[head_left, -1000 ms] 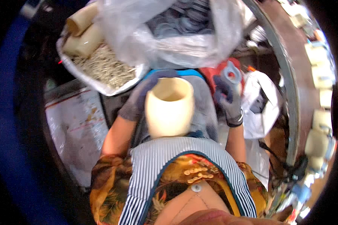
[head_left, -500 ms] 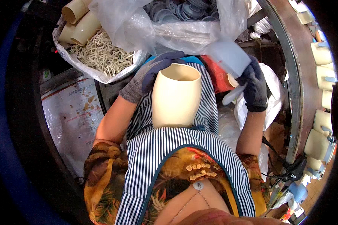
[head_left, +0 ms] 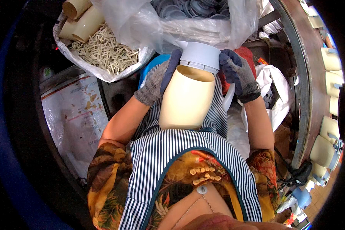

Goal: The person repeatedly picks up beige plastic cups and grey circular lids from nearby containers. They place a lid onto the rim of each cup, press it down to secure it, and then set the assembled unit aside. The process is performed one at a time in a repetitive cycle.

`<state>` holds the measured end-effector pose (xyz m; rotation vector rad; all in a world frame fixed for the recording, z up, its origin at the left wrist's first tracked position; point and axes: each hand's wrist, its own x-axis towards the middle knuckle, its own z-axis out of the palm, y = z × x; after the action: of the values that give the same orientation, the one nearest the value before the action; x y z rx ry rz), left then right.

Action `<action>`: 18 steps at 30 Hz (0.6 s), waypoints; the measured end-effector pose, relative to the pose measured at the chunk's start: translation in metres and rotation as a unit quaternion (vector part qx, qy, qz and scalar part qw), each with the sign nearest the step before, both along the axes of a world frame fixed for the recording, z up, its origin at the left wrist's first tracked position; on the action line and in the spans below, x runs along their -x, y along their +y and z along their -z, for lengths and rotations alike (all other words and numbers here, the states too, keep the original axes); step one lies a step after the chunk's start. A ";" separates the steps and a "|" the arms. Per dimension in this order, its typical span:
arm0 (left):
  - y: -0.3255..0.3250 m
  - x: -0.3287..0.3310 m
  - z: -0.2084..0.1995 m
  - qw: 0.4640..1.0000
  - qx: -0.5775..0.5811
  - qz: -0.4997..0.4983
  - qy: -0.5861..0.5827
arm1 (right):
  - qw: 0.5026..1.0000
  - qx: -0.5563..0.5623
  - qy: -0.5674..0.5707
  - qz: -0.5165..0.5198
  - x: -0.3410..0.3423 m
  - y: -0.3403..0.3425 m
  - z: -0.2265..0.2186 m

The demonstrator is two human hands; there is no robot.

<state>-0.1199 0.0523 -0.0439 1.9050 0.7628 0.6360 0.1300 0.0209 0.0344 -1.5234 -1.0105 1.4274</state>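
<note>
Head camera view: we look down at two gloved hands and a cream jug body (head_left: 188,99) standing between our forearms, over the lap and against the striped apron (head_left: 149,168), its open mouth tilted up toward us. Just above the far side of that mouth we see a pale blue spout ring (head_left: 200,55), with its spout pointing left; whether its lower edge touches the rim, we cannot tell.

Our left hand (head_left: 163,76) lies along the jug's left side, fingers straight and close together, tips up beside the ring. Its thumb is hidden, so we cannot tell whether it grips. Our right hand (head_left: 237,73) has its fingers curled, gripping the ring at its right side, and a pale handle (head_left: 229,97) shows below them.

Around us, at upper left, a white sack (head_left: 97,76) holds small cream sticks (head_left: 111,50) and cream tubes (head_left: 89,25). Beyond the hands, a clear plastic bag (head_left: 197,32) holds grey discs (head_left: 191,8). Near our right hand are a red thing (head_left: 246,57) and a white bag (head_left: 278,78). Along the far right, finished-looking cream jugs (head_left: 325,150) stand near the brown bench (head_left: 308,76).
</note>
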 end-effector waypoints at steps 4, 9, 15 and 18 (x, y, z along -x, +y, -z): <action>-0.003 -0.004 0.024 0.994 -0.097 -0.037 -0.031 | 0.999 -0.007 -0.039 -0.012 0.000 -0.001 -0.002; 0.014 0.004 0.034 0.987 -0.119 0.035 -0.099 | 0.996 -0.051 -0.073 0.018 0.005 -0.008 0.015; 0.027 0.007 0.014 0.950 -0.297 0.074 0.056 | 0.989 -0.091 -0.113 -0.017 0.001 -0.008 0.033; 0.024 0.002 0.011 0.960 -0.272 0.067 0.010 | 0.987 -0.092 -0.133 -0.017 -0.001 -0.008 0.038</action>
<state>-0.1223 0.0758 -0.0548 2.4428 0.4923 0.7991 0.1310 0.0134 -0.0032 -1.5932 -1.2963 1.1364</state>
